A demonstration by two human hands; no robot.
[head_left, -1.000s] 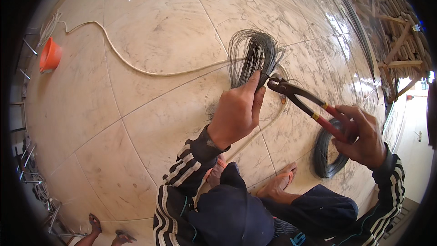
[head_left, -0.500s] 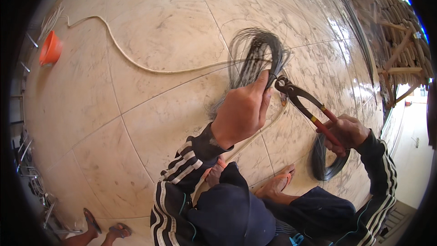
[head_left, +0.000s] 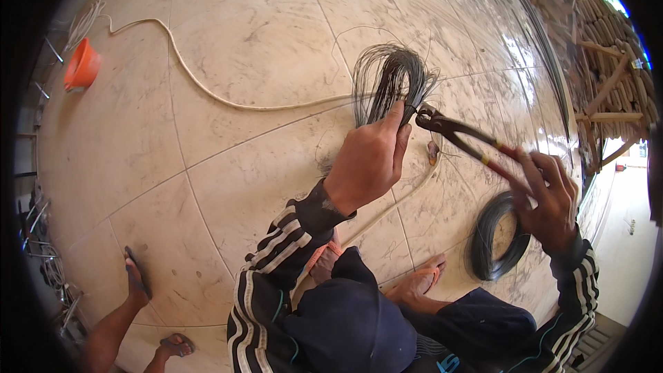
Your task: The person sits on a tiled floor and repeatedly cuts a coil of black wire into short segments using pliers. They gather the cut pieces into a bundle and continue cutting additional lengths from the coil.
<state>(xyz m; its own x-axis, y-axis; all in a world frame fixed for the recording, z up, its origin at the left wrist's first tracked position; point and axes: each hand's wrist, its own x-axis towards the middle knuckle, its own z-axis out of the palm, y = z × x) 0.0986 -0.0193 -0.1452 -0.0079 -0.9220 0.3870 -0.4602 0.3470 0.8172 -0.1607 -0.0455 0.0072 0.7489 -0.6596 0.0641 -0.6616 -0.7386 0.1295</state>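
My left hand (head_left: 369,162) grips a folded bundle of thin dark wire (head_left: 390,79), thumb pressed up along it near the bend. My right hand (head_left: 549,197) holds the red handles of long end-cutting pincers (head_left: 459,135). The pincer jaws sit against the wire bundle just right of my left thumb. Both forearms wear black sleeves with white stripes.
A coil of dark wire (head_left: 494,238) lies on the tiled floor under my right hand. A pale rope (head_left: 207,90) runs across the tiles toward an orange cone-shaped thing (head_left: 81,65) at the left. Another person's sandalled feet (head_left: 138,283) are lower left. Stacked timber (head_left: 601,48) stands at the right.
The pincers have stayed at the wire bundle while my right hand shifted slightly outward on the handles. My left hand keeps its grip on the bundle.
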